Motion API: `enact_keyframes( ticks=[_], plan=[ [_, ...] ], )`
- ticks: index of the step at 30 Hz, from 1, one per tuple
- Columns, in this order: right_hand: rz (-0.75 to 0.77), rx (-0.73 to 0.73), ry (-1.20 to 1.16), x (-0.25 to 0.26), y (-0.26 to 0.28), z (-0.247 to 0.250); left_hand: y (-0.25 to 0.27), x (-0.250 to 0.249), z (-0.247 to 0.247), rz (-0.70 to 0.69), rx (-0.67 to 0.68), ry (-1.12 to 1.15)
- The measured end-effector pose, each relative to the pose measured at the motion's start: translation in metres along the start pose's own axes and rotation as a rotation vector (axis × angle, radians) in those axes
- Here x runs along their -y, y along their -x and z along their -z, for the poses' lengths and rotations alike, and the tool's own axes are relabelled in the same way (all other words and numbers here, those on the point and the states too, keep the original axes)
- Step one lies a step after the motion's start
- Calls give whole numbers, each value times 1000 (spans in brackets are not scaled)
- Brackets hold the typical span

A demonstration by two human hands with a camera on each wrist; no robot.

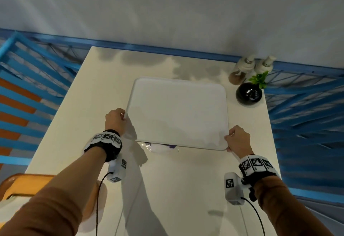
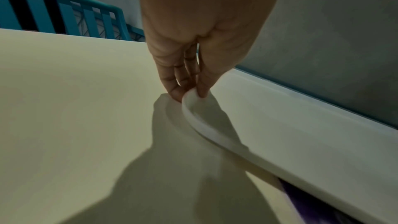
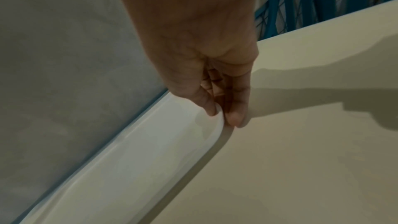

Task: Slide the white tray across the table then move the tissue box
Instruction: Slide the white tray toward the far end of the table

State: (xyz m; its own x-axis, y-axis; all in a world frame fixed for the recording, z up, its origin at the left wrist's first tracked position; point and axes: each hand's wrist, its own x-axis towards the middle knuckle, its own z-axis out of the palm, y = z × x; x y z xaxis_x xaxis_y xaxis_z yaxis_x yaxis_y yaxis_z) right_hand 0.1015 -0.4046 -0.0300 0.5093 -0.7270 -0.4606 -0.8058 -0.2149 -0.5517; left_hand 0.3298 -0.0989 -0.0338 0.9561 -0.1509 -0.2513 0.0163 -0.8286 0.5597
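- The white tray (image 1: 178,112) lies at the centre of the head view on the pale table (image 1: 74,124), its near edge raised — a purple-and-white pack, likely the tissue box (image 1: 160,147), shows in the gap under it.
- The left hand (image 1: 115,119) pinches the tray's left rim at centre-left of the frame; the left wrist view shows thumb and fingertips (image 2: 175,94) closed narrowly on the lip.
- The right hand (image 1: 238,138) grips the near right corner, thumb above and fingers under the edge.
- At upper right stand two pump bottles (image 1: 251,66) and a black vase (image 1: 248,93) with a green sprig, close to the tray's far right corner.
- The tray step is in hand — the next move calls for an even push from both hands, steering clear of the vase, before reaching for the box.
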Motion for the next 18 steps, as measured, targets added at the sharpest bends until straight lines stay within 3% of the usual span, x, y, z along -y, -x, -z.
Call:
enact_keyframes(
  ticks=[18],
  plan=[
    [-27, -122, 296, 90, -92, 3, -130, -61, -18, -54, -23, -65]
  ],
)
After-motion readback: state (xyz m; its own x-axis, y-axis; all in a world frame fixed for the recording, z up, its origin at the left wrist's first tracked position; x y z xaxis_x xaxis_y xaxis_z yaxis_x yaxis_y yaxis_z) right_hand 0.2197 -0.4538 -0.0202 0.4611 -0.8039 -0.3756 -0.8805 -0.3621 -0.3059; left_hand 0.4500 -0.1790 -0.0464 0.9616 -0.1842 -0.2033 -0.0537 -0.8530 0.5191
